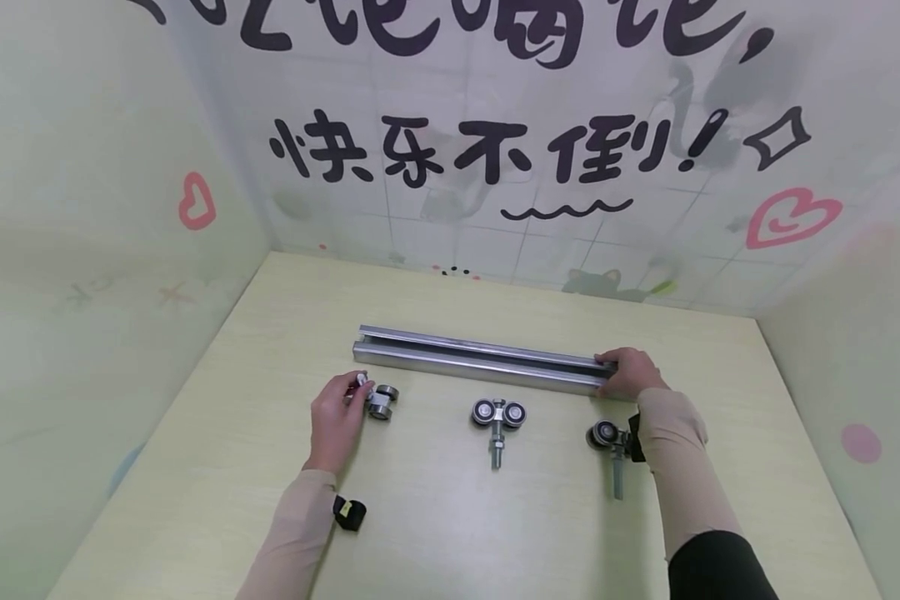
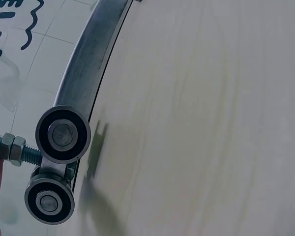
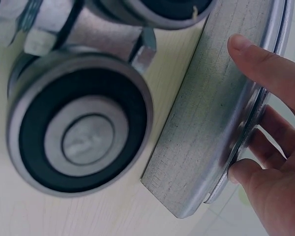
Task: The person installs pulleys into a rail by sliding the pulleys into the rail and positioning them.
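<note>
My left hand (image 1: 333, 429) pinches the threaded bolt of a roller trolley (image 1: 381, 403) near the left end of a metal channel rail (image 1: 480, 358). In the left wrist view, this trolley's black-and-steel wheels (image 2: 63, 135) overlap the rail (image 2: 94, 54), and fingertips show only at the left edge, by the bolt's nuts (image 2: 14, 148). With its thumb and fingers across the rail's right end, my right hand (image 1: 632, 373) grips it. The right wrist view shows the fingers on both long sides of the rail (image 3: 196, 113). The rail's slot faces upward.
A second roller trolley (image 1: 498, 417) lies below the rail's middle, bolt toward me. Beside my right wrist is a third trolley (image 1: 606, 435), partly hidden by the wrist camera. Printed walls (image 1: 450, 225) enclose the pale wooden table (image 1: 435, 533) at the back and sides.
</note>
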A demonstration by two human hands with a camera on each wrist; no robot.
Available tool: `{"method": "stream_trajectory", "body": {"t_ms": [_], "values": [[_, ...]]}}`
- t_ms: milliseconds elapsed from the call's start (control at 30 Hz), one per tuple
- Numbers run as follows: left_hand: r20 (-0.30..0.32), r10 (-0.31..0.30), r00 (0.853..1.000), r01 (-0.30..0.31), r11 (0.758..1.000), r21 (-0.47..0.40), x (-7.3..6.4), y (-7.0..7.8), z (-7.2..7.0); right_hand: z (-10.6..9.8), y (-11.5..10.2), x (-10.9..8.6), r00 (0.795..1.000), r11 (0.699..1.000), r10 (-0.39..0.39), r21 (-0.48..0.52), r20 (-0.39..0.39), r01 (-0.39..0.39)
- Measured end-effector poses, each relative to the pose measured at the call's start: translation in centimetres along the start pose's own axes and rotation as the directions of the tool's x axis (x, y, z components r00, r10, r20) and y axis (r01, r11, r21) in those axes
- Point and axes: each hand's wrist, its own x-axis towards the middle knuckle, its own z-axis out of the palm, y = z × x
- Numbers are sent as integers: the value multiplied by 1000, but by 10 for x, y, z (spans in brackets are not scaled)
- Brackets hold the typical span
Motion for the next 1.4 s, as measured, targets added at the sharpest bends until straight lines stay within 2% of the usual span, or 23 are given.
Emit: {"method": "stream_trajectory", "body": {"t_ms": [200, 367, 733, 1000, 1200, 1400], "values": [[-36, -51, 998, 52, 999, 9, 5, -7, -6, -1, -1, -1, 1000, 1000, -8, 2, 1, 8], [-59, -122, 991, 121, 993, -17, 10, -12, -10, -1, -1, -2, 1000, 1000, -9, 12, 2, 9], [-118, -281, 952, 279, 960, -32, 25, -24, -22, 0, -3, -3, 1000, 1000, 0, 17, 6, 0], [-164, -272, 948, 271, 962, -28, 41, -37, -23, 0, -2, -3, 1000, 1000, 2, 22, 8, -2], [-155, -317, 936, 315, 948, -39, 48, -39, -24, -1, -4, -4, 1000, 1000, -2, 10, 4, 2], [-147, -329, 933, 329, 944, -26, 58, -43, -21, -3, -5, -4, 1000, 1000, 1, 12, 7, -1]]}}
